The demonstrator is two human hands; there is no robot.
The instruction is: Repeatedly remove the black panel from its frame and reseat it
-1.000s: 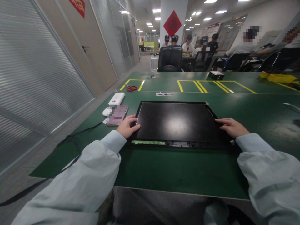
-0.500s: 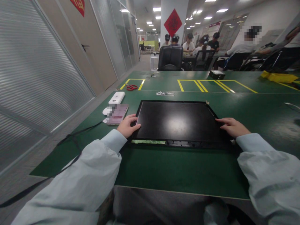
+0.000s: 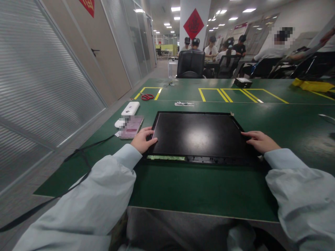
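A black flat display panel [image 3: 196, 136] lies on the green table [image 3: 204, 188] in front of me, with a blurred patch of light reflected on its surface. Along its near edge runs a narrow green circuit strip [image 3: 166, 158]. My left hand [image 3: 143, 140] grips the panel's left edge, thumb on top near the corner. At the right edge, my right hand [image 3: 261, 141] holds the panel with its fingers along the frame; its lower fingers are partly hidden in shadow.
Left of the panel lie a phone [image 3: 131, 127], a white power bank [image 3: 130, 108] and a black strap [image 3: 96, 143]. Farther back are red scissors [image 3: 147, 97], small white pieces [image 3: 184, 103], a black box [image 3: 243, 82] and yellow material [image 3: 312, 85]. Several people sit beyond.
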